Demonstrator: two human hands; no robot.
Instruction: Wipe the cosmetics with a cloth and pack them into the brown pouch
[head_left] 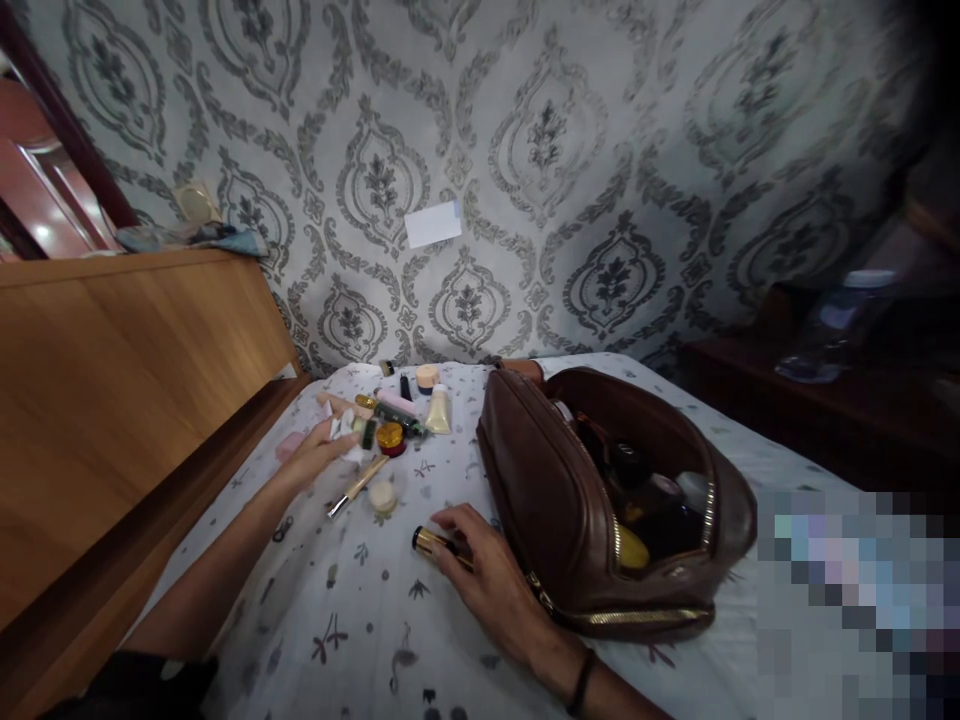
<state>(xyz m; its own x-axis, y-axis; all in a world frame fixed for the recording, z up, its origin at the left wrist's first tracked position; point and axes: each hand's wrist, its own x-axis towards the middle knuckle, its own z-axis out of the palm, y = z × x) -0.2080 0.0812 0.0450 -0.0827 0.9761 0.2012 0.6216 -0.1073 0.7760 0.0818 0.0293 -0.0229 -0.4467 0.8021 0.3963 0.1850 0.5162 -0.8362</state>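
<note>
My right hand (487, 570) is closed on a gold and black tube (433, 544), low over the sheet beside the brown bag. My left hand (319, 452) reaches into the cosmetics at the far left; its fingers are around or against a small green and white item (363, 432), blurred, so its grip is unclear. Close to it are an amber jar (391, 438), a brush (358, 486), a small cream-coloured jar (382, 497) and a cream tube (439, 410). The brown bag (547, 480) stands unzipped, with several items inside, among them a yellow one (631, 548).
A patterned sheet (360, 620) lies under everything. Behind is a papered wall (465, 130). On the left rises a wooden board (142, 370). A clear bottle (832, 330) stands on a dark surface (739, 395) at the right. An orange-brown item (521, 370) lies behind the bag.
</note>
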